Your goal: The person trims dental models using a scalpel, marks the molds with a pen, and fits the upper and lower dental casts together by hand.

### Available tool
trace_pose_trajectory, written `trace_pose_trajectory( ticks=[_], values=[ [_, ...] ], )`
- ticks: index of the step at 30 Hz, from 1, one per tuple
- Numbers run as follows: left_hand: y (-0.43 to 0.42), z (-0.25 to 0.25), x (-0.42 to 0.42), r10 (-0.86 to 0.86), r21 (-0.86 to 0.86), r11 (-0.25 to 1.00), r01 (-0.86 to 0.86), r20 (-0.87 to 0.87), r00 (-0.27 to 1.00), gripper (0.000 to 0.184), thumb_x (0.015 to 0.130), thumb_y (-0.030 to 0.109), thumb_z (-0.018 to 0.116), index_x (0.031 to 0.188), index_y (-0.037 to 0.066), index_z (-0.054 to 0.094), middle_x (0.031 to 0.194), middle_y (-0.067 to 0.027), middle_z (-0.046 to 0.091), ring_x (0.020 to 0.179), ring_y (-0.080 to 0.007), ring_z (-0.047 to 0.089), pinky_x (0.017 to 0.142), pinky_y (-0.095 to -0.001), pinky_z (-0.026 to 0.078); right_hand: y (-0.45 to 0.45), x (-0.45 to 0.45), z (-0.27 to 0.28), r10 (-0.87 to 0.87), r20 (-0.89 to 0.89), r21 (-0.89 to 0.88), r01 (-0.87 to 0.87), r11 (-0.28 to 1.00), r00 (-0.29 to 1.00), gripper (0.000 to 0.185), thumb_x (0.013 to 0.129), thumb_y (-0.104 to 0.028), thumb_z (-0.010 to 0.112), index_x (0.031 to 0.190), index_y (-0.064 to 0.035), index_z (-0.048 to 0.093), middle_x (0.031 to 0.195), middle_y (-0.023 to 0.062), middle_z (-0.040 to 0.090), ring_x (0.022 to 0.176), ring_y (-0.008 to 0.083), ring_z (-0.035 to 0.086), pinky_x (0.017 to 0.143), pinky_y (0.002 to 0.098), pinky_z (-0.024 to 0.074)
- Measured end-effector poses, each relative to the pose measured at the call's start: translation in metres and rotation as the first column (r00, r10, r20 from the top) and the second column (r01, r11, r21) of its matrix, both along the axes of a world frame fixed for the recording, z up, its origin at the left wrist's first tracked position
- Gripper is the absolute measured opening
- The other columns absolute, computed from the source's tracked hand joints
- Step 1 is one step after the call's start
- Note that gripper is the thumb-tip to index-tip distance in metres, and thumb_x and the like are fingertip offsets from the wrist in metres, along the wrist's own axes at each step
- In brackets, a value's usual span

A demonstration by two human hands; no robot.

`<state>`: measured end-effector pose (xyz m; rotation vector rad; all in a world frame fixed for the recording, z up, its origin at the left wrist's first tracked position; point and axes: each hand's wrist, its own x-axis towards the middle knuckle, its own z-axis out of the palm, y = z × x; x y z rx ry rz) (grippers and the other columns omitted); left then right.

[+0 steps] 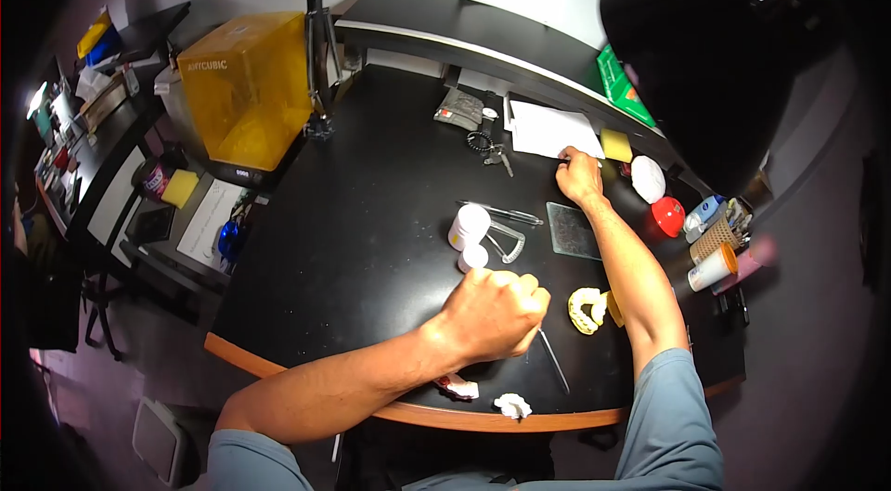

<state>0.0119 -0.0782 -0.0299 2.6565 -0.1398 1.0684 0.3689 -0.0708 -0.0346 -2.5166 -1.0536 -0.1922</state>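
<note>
Since the two hands are apart, each needs its own line. Clock directions run from the hand named, 12 at top of view.

Left hand [497, 313]: closed in a fist above the tabletop [353, 213]. Thin metal tool [557, 366] runs out from it toward 5; can't tell if it's gripped or just lying there. Small white jar [472, 257] just beside at 11, bigger one [469, 224] past it. Pale dental cast [587, 310] at 3, probably placed there for easy access. White lump [512, 406] at 6, red-and-white piece [457, 386] at 7, both near the front edge.

Right hand [580, 175]: fingers down by the papers [557, 131] at 11; grip hidden, can't tell what's under them. Arm is stretched because that spot is toward the back. Yellow sponge [615, 145] between 1 and 2, red bowl [666, 216] at 4, glass slab [575, 231] at 6, flat, likely to keep its face usable.
</note>
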Motion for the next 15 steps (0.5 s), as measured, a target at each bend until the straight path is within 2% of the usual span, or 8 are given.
trace_pose_trajectory(
  ticks=[1, 4, 6, 8, 10, 12, 15],
  values=[
    [-0.001, -0.001, 0.001, 0.001, 0.028, 1.0, -0.001, 0.0, 1.0, 0.018, 0.084, 0.017, 0.076, 0.073, 0.009, 0.063, 0.066, -0.0056, 0.061, 0.056, -0.0232, 0.067, 0.05, -0.0377, 0.052, 0.003, 0.004, -0.005, 0.004, 0.007, -0.024, -0.004, 1.0, 1.0, 0.031, 0.091, -0.013, 0.064, 0.121, -0.0102, 0.074, 0.116, 0.0246, 0.076, 0.115, 0.0424, 0.072, 0.101, 0.0505, 0.056],
    [-0.003, -0.003, 0.001, -0.007, 0.015, 1.0, 0.007, -0.003, 1.0, 0.018, 0.083, 0.017, 0.076, 0.073, 0.01, 0.063, 0.067, -0.0053, 0.061, 0.056, -0.0227, 0.067, 0.049, -0.0372, 0.052, 0.01, 0.006, -0.011, -0.041, 0.014, 0.007, 0.041, 0.999, 0.999, 0.032, 0.092, -0.015, 0.064, 0.122, -0.0112, 0.074, 0.121, 0.0238, 0.075, 0.118, 0.0422, 0.071, 0.103, 0.0501, 0.0551],
    [-0.004, -0.004, 0.001, -0.009, 0.015, 1.0, 0.008, 0.015, 1.0, 0.018, 0.078, 0.016, 0.076, 0.071, 0.009, 0.061, 0.066, -0.0055, 0.06, 0.055, -0.0228, 0.067, 0.049, -0.0369, 0.052, 0.013, 0.011, -0.012, -0.06, -0.012, 0.033, 0.06, 0.998, 0.998, 0.045, 0.092, -0.017, 0.065, 0.137, -0.0164, 0.071, 0.135, 0.0228, 0.072, 0.127, 0.0425, 0.067, 0.11, 0.049, 0.0521],
    [-0.005, -0.004, 0.001, -0.009, 0.029, 1.0, 0.009, -0.003, 1.0, 0.018, 0.075, 0.015, 0.076, 0.07, 0.009, 0.06, 0.065, -0.0058, 0.06, 0.055, -0.023, 0.067, 0.049, -0.0366, 0.051, 0.015, 0.013, -0.013, -0.057, 0.02, 0.139, 0.054, 0.989, 0.998, 0.049, 0.089, -0.011, 0.061, 0.137, -0.0123, 0.071, 0.13, 0.0266, 0.073, 0.126, 0.0445, 0.067, 0.112, 0.0475, 0.0503],
    [-0.005, -0.003, 0.001, -0.022, 0.013, 1.0, 0.022, 0.011, 1.0, 0.019, 0.071, 0.014, 0.076, 0.068, 0.008, 0.058, 0.064, -0.006, 0.059, 0.054, -0.0229, 0.067, 0.048, -0.0364, 0.051, 0.017, 0.019, -0.009, -0.034, 0.038, 0.153, 0.028, 0.988, 0.999, 0.058, 0.088, -0.013, 0.057, 0.146, -0.0157, 0.066, 0.133, 0.0283, 0.071, 0.128, 0.0456, 0.065, 0.113, 0.0478, 0.0494],
    [-0.005, -0.002, 0.001, -0.026, 0.004, 1.0, 0.026, 0.011, 1.0, 0.018, 0.071, 0.014, 0.076, 0.068, 0.008, 0.058, 0.064, -0.006, 0.059, 0.055, -0.0229, 0.068, 0.048, -0.0364, 0.051, 0.018, 0.024, -0.004, -0.075, 0.026, 0.1, 0.072, 0.992, 0.997, 0.062, 0.09, -0.017, 0.061, 0.152, -0.0228, 0.061, 0.139, 0.0248, 0.068, 0.13, 0.042, 0.065, 0.113, 0.0479, 0.0504],
    [-0.006, -0.002, 0.001, -0.027, 0.001, 1.0, 0.027, -0.003, 1.0, 0.018, 0.071, 0.014, 0.076, 0.068, 0.008, 0.059, 0.064, -0.0064, 0.06, 0.055, -0.0231, 0.068, 0.048, -0.0364, 0.052, 0.019, 0.026, 0.001, -0.09, 0.052, 0.104, 0.084, 0.991, 0.995, 0.061, 0.09, -0.021, 0.064, 0.152, -0.0235, 0.061, 0.138, 0.0249, 0.069, 0.129, 0.0417, 0.066, 0.112, 0.0479, 0.0513]
  ],
)
